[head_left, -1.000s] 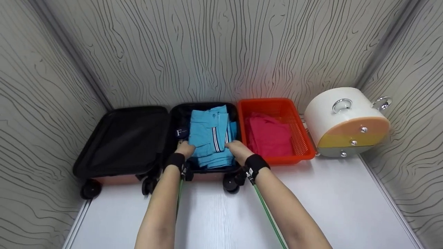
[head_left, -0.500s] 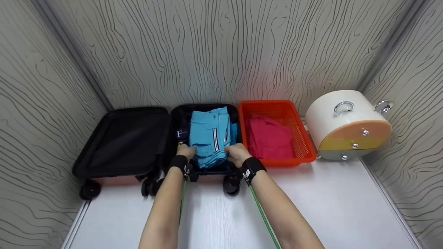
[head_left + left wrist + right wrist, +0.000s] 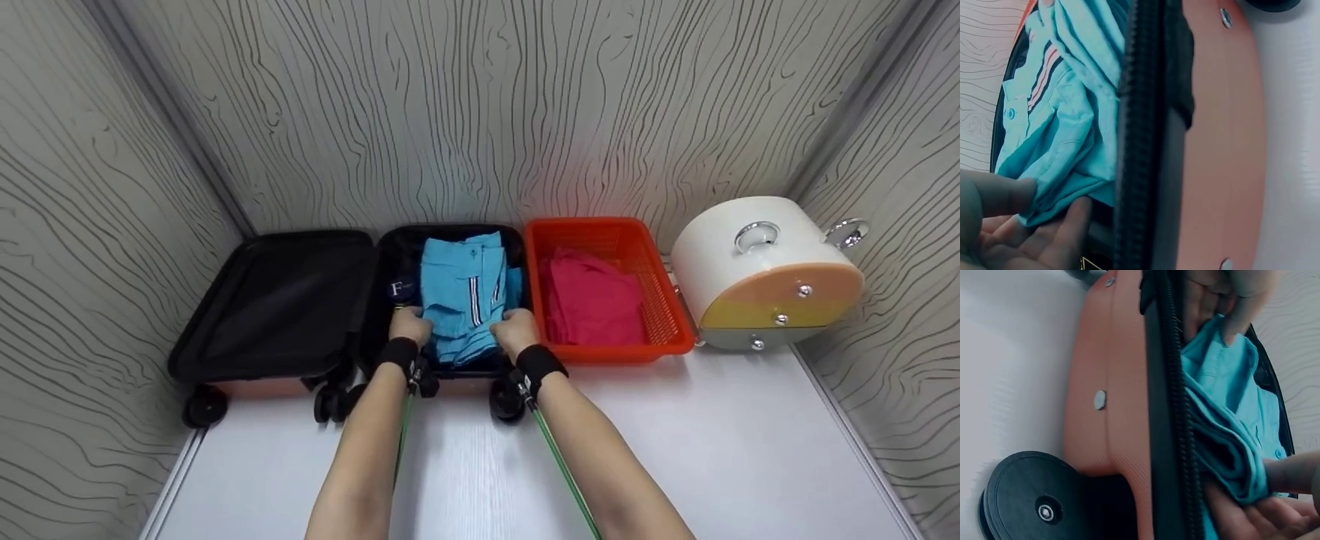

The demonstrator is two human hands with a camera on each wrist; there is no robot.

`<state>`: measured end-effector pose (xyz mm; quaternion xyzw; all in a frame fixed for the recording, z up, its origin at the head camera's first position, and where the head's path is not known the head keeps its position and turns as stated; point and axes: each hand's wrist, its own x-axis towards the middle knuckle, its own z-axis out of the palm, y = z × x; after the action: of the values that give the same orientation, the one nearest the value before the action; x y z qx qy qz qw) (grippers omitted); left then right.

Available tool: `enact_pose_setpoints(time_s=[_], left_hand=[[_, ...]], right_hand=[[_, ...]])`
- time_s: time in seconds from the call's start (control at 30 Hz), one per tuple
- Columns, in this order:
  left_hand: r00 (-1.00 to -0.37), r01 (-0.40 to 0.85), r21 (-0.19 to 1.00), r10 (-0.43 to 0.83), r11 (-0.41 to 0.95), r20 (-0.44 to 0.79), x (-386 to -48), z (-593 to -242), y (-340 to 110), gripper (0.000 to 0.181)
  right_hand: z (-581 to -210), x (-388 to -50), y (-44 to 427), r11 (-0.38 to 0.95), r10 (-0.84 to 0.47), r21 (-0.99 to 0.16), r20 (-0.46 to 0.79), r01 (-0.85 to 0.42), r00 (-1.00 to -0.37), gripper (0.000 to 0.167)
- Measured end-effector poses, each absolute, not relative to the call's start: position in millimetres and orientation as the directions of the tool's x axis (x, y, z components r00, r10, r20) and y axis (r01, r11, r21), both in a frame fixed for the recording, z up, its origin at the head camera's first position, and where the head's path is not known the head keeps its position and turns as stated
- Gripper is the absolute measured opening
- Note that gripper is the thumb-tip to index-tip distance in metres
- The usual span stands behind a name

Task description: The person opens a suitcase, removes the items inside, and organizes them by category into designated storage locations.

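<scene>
Folded blue pants (image 3: 457,274) with a button and dark-and-white striped trim lie in the open suitcase's right half (image 3: 459,385). Their near end is bunched into a thick fold. At the near left corner, my left hand (image 3: 410,325) pinches the cloth; the left wrist view has the thumb on top and fingers (image 3: 1067,233) beneath. Opposite, my right hand (image 3: 517,332) pinches the near right corner, its fingers (image 3: 1235,517) under the rolled layers in the right wrist view. More blue cloth (image 3: 514,289) shows beside the pants. A dark item marked "F" (image 3: 400,288) sits left of them.
The suitcase's black-lined other half (image 3: 281,300) lies open at the left. A red basket (image 3: 667,347) holding pink cloth (image 3: 596,300) stands right of the suitcase. Farther right is a white drum-shaped drawer box (image 3: 739,217). Patterned walls (image 3: 450,112) enclose the white surface (image 3: 675,450).
The near end of the pants has gone from flat layers to a bunched, turned fold. My right hand has shifted slightly inward, and the head view has moved a little.
</scene>
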<state>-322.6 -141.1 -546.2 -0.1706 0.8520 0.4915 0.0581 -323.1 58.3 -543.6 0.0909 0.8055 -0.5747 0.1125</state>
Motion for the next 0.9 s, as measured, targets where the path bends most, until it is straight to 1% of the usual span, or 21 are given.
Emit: enact_pose_setpoints(time_s=[0.17, 0.23, 0.53, 0.77, 0.9], left_hand=[[-0.941, -0.31, 0.842, -0.269, 0.442, -0.206, -322, -543, -141, 0.046], [-0.942, -0.289, 0.857, -0.284, 0.426, -0.177, -320, -540, -140, 0.045], [-0.954, -0.166, 0.908, -0.296, 0.383, -0.05, -322, -518, -125, 0.037], [-0.969, -0.056, 0.936, -0.246, 0.349, 0.034, -327, -506, -99, 0.035], [-0.978, -0.013, 0.953, -0.201, 0.304, 0.05, -329, -505, -78, 0.034]], right_hand=[[-538, -316, 60, 0.411, 0.015, -0.902, -0.14, 0.134, -0.99, 0.046], [-536, -315, 61, 0.445, 0.015, -0.89, -0.099, 0.095, -0.995, 0.042], [-522, -318, 78, 0.487, 0.037, -0.872, 0.066, -0.04, -0.997, 0.035], [-514, -320, 105, 0.492, 0.139, -0.867, 0.162, -0.074, -0.977, 0.03], [-514, -321, 125, 0.488, 0.21, -0.87, 0.195, -0.07, -0.958, 0.028]])
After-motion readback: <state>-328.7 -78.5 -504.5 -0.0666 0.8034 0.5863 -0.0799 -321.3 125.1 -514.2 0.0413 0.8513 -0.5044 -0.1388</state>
